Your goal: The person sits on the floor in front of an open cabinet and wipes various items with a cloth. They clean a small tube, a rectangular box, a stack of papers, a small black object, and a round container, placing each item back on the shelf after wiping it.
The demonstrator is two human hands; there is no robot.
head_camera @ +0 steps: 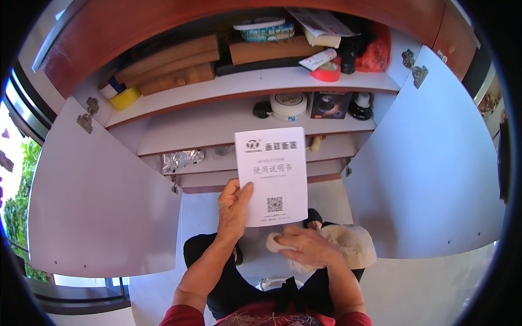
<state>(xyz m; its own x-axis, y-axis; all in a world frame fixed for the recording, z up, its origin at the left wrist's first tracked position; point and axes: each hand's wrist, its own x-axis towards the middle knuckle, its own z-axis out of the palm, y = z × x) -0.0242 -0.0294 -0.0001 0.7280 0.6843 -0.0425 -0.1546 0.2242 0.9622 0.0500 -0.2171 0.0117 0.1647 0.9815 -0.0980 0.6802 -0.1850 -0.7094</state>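
Observation:
My left hand (236,208) grips the left edge of a white printed instruction booklet (272,179), its thumb on the front cover. The booklet is held up before the cabinet's lower shelves, its cover bearing writing and a printed code. Lower and to the right, my right hand (306,246) is closed on a bunched cream cloth (278,243). A beige fabric item with a stitched pattern (352,246) lies over my right knee, partly behind that hand. The two hands are apart.
The open cabinet has shelves (187,134) and two swung-out doors (106,195), (428,163). Above are wooden boxes (175,61), yellow tape (125,99), red tape (326,74) and a red plastic bag (376,51). A round white container (288,106) and dark printed box (329,104) sit below.

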